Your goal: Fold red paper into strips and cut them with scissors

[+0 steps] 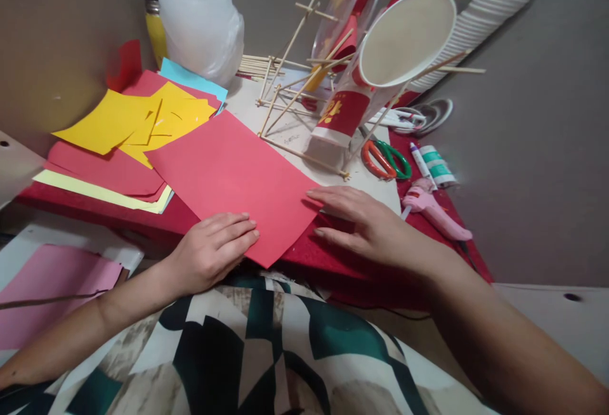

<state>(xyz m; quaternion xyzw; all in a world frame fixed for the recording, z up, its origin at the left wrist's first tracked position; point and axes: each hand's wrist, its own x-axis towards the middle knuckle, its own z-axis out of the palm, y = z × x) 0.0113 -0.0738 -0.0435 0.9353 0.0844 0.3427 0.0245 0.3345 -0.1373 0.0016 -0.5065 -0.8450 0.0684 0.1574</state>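
A red sheet of paper (228, 171) lies flat on the table, one corner pointing toward me. My left hand (212, 250) rests on its near left edge with fingers stretched flat and close together. My right hand (364, 221) lies flat at the sheet's right corner, fingers extended and touching its edge. Neither hand grips anything. Behind the sheet stands a frame of thin wooden sticks (295, 94) with a red and white paper cup (380, 69) tilted in it.
Yellow paper pieces (137, 120) lie on red and pale sheets at the left. Scissors (385, 160), a pink glue gun (435, 209) and a glue stick (438, 164) sit at the right. A plastic bag (202, 25) and stacked cups (495, 6) stand behind. Pink paper (47, 288) lies lower left.
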